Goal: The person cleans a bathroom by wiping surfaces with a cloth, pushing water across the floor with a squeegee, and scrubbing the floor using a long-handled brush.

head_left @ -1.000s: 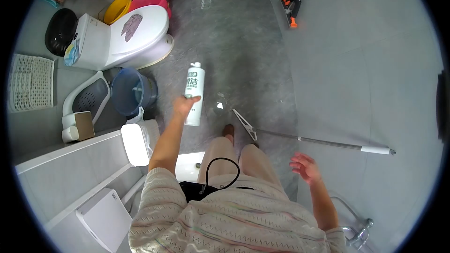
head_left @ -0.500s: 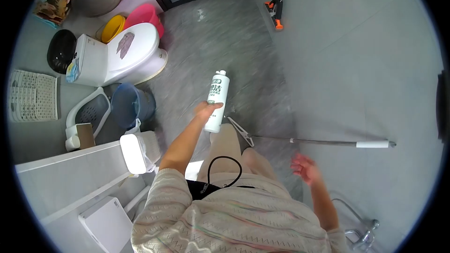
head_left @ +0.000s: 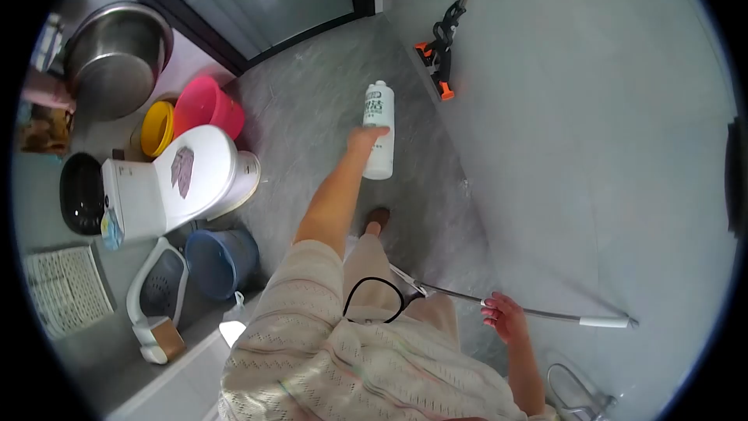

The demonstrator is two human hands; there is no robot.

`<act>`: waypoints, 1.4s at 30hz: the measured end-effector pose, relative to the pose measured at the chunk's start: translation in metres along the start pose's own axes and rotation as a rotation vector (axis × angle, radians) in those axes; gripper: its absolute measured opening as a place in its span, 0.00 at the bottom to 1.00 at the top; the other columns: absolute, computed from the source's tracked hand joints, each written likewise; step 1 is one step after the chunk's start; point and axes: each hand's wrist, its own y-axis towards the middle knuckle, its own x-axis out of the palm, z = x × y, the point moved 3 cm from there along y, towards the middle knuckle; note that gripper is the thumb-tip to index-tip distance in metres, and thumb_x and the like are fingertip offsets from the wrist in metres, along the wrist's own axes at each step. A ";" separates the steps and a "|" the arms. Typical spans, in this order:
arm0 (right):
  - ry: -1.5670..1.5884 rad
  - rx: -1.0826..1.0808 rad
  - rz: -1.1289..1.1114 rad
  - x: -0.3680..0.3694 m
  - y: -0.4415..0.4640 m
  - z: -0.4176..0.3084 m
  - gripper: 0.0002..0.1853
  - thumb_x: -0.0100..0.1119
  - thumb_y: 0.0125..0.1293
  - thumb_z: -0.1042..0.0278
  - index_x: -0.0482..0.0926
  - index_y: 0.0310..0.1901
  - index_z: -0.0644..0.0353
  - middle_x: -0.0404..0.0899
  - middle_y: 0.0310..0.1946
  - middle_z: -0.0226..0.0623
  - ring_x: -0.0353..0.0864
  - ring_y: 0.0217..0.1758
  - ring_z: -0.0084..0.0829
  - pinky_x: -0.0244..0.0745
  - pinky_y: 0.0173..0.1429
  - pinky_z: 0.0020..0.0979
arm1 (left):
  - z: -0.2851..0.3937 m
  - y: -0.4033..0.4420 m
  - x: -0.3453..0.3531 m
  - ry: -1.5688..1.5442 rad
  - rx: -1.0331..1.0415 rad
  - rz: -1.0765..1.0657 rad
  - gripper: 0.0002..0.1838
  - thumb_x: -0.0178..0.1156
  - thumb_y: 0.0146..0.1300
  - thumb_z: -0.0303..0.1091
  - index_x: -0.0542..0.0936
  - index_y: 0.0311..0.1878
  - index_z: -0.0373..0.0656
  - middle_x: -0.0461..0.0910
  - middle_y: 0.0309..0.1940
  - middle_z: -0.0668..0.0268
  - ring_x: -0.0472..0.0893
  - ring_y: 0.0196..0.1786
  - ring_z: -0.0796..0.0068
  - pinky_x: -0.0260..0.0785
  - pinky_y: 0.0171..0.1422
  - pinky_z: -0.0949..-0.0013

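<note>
Left hand (head_left: 368, 139) gripping white bottle (head_left: 379, 159), above grey floor (head_left: 312, 109)

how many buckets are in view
3: the pink bucket and yellow bucket beyond the toilet, and the blue bucket on its near side. Any behind the toilet could be hidden.
</note>
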 end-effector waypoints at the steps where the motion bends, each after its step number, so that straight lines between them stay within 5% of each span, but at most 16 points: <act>1: 0.021 -0.005 0.011 0.007 0.003 -0.006 0.14 0.52 0.62 0.69 0.69 0.49 0.60 0.79 0.36 0.37 0.80 0.36 0.33 0.75 0.33 0.32 | 0.005 0.025 0.003 -0.011 -0.005 0.019 0.21 0.69 0.38 0.36 0.79 0.36 0.33 0.80 0.30 0.57 0.81 0.29 0.65 0.72 0.34 0.64; 6: 0.085 -0.030 0.036 0.034 0.011 -0.030 0.13 0.51 0.62 0.71 0.69 0.49 0.61 0.79 0.36 0.38 0.81 0.35 0.33 0.77 0.31 0.32 | 0.010 0.079 0.005 -0.040 -0.084 0.055 0.18 0.68 0.42 0.33 0.78 0.38 0.35 0.79 0.28 0.58 0.80 0.26 0.65 0.71 0.28 0.61; 19: -0.002 0.009 0.017 0.045 0.022 -0.044 0.15 0.52 0.63 0.70 0.69 0.50 0.64 0.78 0.39 0.39 0.80 0.37 0.33 0.75 0.35 0.31 | -0.081 0.036 -0.023 0.106 -0.058 0.044 0.21 0.70 0.40 0.31 0.77 0.38 0.33 0.79 0.30 0.57 0.80 0.28 0.66 0.72 0.31 0.65; 30: -0.103 -0.116 -0.367 -0.044 0.009 0.018 0.14 0.51 0.63 0.67 0.70 0.49 0.60 0.78 0.41 0.37 0.79 0.39 0.33 0.72 0.38 0.33 | -0.061 -0.211 -0.052 -0.137 0.243 -0.101 0.26 0.70 0.44 0.31 0.72 0.46 0.33 0.78 0.38 0.59 0.79 0.37 0.70 0.73 0.43 0.67; 42: -0.314 -0.001 -0.351 -0.148 -0.095 0.108 0.15 0.53 0.62 0.65 0.70 0.50 0.57 0.77 0.42 0.37 0.79 0.41 0.33 0.72 0.39 0.33 | -0.212 -0.391 -0.076 -0.079 0.140 -0.007 0.29 0.71 0.42 0.34 0.72 0.47 0.31 0.78 0.40 0.57 0.79 0.39 0.67 0.72 0.44 0.67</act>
